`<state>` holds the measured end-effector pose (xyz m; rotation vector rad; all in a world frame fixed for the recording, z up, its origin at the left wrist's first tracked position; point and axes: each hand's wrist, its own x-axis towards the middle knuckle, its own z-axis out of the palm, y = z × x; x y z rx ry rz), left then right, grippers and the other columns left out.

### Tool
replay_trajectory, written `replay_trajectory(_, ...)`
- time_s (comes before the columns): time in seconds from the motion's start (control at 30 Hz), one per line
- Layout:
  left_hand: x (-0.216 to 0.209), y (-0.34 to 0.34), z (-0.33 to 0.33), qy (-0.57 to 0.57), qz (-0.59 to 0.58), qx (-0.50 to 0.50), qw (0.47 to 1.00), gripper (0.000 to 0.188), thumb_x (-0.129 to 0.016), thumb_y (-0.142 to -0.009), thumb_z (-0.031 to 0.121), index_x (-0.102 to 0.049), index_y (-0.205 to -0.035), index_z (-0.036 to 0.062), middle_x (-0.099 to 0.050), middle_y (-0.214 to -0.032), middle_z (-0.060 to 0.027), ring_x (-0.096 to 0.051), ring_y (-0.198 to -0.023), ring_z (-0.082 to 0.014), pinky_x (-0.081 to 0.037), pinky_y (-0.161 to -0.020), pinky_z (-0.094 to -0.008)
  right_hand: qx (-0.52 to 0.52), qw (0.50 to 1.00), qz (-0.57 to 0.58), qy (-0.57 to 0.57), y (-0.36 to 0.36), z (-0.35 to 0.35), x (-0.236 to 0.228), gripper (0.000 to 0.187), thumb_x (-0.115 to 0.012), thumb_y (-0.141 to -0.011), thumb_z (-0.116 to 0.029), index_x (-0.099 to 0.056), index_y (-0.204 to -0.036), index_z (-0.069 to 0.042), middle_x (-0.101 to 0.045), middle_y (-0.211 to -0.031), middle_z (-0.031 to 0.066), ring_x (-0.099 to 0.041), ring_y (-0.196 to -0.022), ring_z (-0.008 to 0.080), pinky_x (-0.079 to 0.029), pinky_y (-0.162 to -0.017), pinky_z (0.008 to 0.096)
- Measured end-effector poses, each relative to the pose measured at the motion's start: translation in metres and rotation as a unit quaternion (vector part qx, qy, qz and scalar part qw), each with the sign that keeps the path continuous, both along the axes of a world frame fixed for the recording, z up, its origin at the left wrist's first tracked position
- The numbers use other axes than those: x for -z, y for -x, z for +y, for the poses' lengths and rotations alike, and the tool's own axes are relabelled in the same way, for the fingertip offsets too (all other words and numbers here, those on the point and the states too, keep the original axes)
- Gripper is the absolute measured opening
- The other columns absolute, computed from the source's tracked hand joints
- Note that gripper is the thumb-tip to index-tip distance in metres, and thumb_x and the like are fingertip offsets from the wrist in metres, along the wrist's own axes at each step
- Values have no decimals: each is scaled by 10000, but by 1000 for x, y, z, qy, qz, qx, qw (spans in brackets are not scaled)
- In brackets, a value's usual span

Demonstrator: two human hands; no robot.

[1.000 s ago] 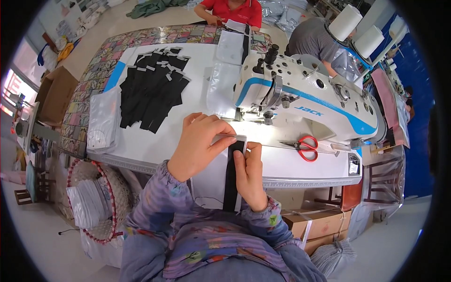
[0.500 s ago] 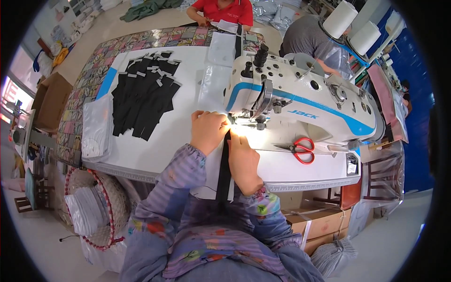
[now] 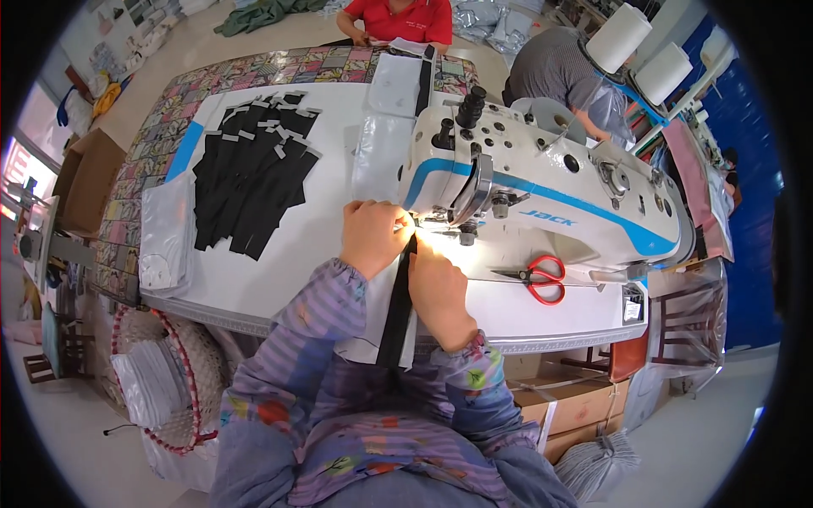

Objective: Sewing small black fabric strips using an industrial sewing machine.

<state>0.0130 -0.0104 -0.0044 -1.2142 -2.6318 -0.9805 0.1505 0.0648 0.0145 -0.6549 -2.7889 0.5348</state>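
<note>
A white sewing machine with a blue stripe (image 3: 542, 195) stands on the table, its lamp lighting the needle area. A long black strip (image 3: 396, 315) runs from there toward me and hangs over the table's front edge, with a pale sheet (image 3: 362, 350) under it. Close to the needle, my left hand (image 3: 373, 237) pinches the strip's left side, fingers bent and closed. On the other side, my right hand (image 3: 442, 296) is closed on the strip with its fingertips just before the presser foot. The fingertips are partly lost in the glare.
Black strips with pale ends (image 3: 252, 173) lie piled on the left, beside clear plastic bags (image 3: 166, 237). Red-handled scissors (image 3: 544, 279) rest under the machine arm. Thread cones (image 3: 620, 38) stand at the upper right. A person in red (image 3: 406, 24) sits across the table.
Both hands stay at the needle, still on the strip. The strip's hanging end has swung slightly left, and the whole view has shifted a little.
</note>
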Motion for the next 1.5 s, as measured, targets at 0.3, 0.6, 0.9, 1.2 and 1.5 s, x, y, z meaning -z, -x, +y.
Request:
replay_trajectory(0.3,8,14,11,17,13,-5,1000,167,-731,-822,298,-751,-783,137,-707,-736,-61,-669,-781,-292,-416,-879,-455,0,983,165,79,-15,52,-15,195,-726,-900,-139,-687,-1028,3,-692,-767,159,-678,-618,305,-501,-560,401)
replay_trajectory(0.6,-1,23,21,23,38,-11,999,173,-766,-804,303,-756,-801,131,-704,-738,-76,-678,-790,-299,-412,-882,-459,7,965,247,86,-15,85,-33,132,-756,-829,-67,-660,-853,20,-657,-742,170,-635,-632,336,-466,-569,405)
replay_trajectory(0.9,-1,14,11,35,-30,10,999,196,-772,-815,284,-745,-758,98,-715,-738,-66,-678,-809,-282,-401,-915,-449,8,959,264,104,-15,85,-22,66,-683,-892,0,-666,-883,63,-676,-717,148,-705,-593,226,-500,-529,318)
replay_trajectory(1.2,3,12,11,-24,11,2,1000,138,-742,-830,222,-751,-806,87,-692,-790,-90,-654,-825,-312,-434,-898,-429,-65,985,43,151,-56,1,-21,580,-815,-847,-248,-528,-1314,-58,-634,-742,97,-645,-627,299,-508,-594,393)
replay_trajectory(1.5,-33,-61,-52,-79,17,151,985,406,-678,-746,-37,-683,-1131,93,-585,-1119,-88,-600,-1051,-304,-524,-865,-422,22,943,113,314,-76,-14,-31,389,-701,-925,-4,-544,-1280,-17,-603,-715,35,-561,-619,82,-459,-561,265)
